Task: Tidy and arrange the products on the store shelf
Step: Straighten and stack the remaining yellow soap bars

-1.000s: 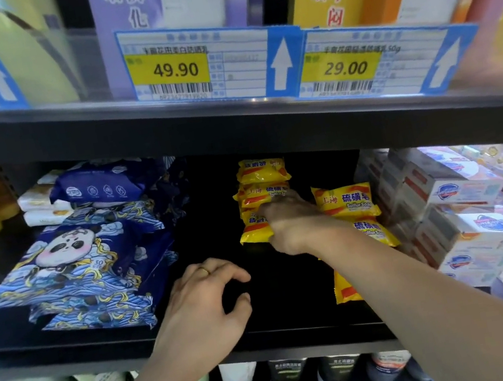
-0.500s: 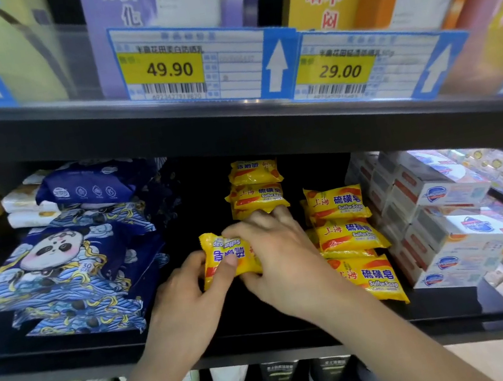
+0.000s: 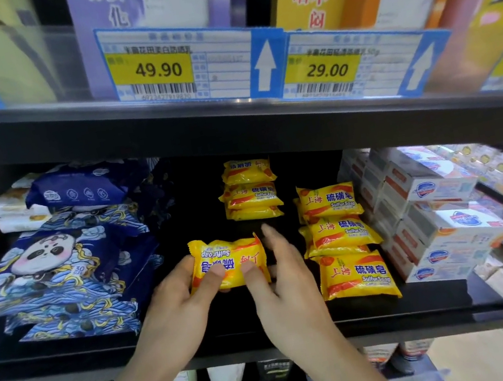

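a shop: black shelves [image 3: 231, 120] carry printed price tags [image 3: 177, 65] with barcodes, and stocked rows of packaged soap bars [image 3: 338, 232], boxed soap [image 3: 444, 223] and wipes packs [image 3: 55, 268].

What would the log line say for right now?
left hand: holding sulfur soap pack | right hand: holding same pack | print: upside down | place: above black shelf
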The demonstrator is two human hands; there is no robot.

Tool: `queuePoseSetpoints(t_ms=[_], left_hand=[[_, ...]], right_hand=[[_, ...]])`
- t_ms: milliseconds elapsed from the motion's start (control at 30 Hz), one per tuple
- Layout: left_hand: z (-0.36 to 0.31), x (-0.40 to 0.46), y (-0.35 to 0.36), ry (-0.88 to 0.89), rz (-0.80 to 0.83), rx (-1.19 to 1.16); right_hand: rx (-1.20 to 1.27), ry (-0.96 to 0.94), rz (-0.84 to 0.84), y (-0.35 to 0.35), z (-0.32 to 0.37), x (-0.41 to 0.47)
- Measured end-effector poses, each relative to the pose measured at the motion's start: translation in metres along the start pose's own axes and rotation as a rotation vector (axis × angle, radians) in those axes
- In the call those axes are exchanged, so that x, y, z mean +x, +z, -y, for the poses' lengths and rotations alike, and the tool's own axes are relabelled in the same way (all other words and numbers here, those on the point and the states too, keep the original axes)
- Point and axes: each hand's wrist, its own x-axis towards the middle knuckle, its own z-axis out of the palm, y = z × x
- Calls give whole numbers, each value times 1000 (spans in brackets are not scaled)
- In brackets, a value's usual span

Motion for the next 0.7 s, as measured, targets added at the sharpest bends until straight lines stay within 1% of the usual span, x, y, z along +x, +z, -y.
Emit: queuePoseSetpoints(t_ms=[67,133,233,400,533,633,700], left_hand=[[-1,0,0,6,22,1],[0,0,-1,14,34,14],[0,0,-4,29,55,5],[-3,1,-1,19,77,47],[-4,-1,-3,18,-8,13],[-2,-2,-4,102,-97,-22],[-1,-4,-3,162,-106,-8]], right_hand=[[21,40,-9,2,-3,1],[148,95,-19,0,-7,7],[347,153,16,-5,-9,15],[533,193,21,-12,-13,16],[622,228,-11,-17,-17,14],[661,252,-10,-18,-17,15],[661,262,-1,-18,-16,16]])
